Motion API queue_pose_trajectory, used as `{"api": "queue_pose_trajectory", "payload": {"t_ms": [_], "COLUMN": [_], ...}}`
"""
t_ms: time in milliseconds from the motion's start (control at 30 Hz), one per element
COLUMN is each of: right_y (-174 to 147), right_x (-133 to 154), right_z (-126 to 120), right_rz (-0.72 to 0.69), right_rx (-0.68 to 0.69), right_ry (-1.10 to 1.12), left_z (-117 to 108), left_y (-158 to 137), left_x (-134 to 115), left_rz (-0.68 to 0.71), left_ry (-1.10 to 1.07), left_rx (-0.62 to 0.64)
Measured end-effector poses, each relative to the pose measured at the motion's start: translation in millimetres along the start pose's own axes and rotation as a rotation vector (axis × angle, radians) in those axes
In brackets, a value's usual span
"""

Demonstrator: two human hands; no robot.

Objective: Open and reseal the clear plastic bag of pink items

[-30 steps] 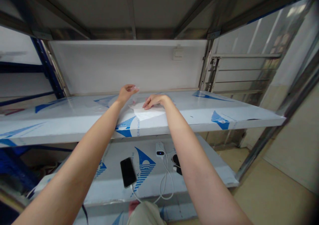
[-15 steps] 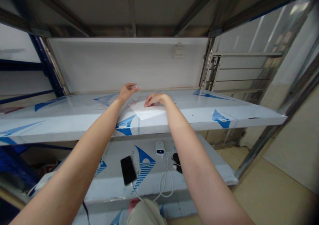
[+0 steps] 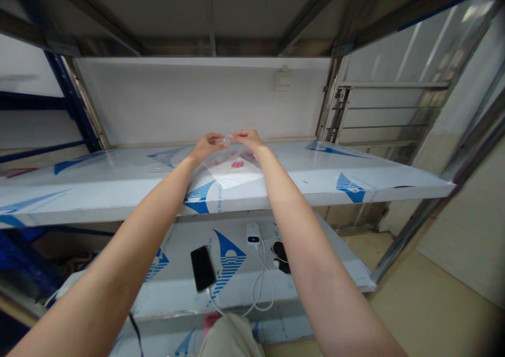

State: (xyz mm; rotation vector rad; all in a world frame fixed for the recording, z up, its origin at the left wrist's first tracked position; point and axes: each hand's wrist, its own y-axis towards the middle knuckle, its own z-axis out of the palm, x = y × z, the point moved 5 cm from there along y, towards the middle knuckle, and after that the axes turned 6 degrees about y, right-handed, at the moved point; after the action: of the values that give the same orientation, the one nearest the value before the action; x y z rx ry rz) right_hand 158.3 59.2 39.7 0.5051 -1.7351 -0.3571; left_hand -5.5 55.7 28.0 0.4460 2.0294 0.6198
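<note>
Over the upper shelf, my left hand [image 3: 207, 146] pinches a piece of clear plastic [image 3: 222, 140] between thumb and fingers. Close beside it on the right, my right hand [image 3: 248, 139] is closed in a pinch, its fingertips almost meeting the left ones. What it grips is too small to make out. Below both hands a white sheet [image 3: 232, 178] lies flat near the shelf's front edge. A small cluster of pinkish-red pieces [image 3: 237, 164] shows on it. Thin transparent film seems to surround the sheet, with more reddish spots that are blurred.
The upper shelf [image 3: 130, 194] wears blue-printed protective film. On the lower shelf [image 3: 165, 299] are a phone [image 3: 203, 268] on a cable, a white device with a lit display [image 3: 253, 235] and a black plug [image 3: 281, 266]. A metal shelf [image 3: 244, 25] hangs overhead.
My right hand has lifted off the white sheet and moved up and back beside the left hand, uncovering the pinkish-red pieces. My left hand has shifted slightly right, still pinching the plastic.
</note>
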Motion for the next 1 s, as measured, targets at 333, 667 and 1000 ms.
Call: {"api": "queue_pose_trajectory", "payload": {"t_ms": [333, 667, 1000], "right_y": [14.8, 2.2, -10.3], "right_x": [-11.3, -9.0, -16.9], "right_z": [5.0, -2.6, 5.4], "right_rz": [-0.066, 0.188, 0.452], "right_rx": [0.021, -0.071, 0.054], "right_ry": [-0.292, 0.18, 0.355], "left_z": [10.6, 4.5, 2.8], "left_y": [-2.3, 1.0, -1.4], "left_x": [-6.7, -1.4, -1.8], "left_rz": [0.029, -0.025, -0.009], "left_ry": [-0.032, -0.095, -0.099], "left_rx": [0.099, 0.021, 0.032]}}
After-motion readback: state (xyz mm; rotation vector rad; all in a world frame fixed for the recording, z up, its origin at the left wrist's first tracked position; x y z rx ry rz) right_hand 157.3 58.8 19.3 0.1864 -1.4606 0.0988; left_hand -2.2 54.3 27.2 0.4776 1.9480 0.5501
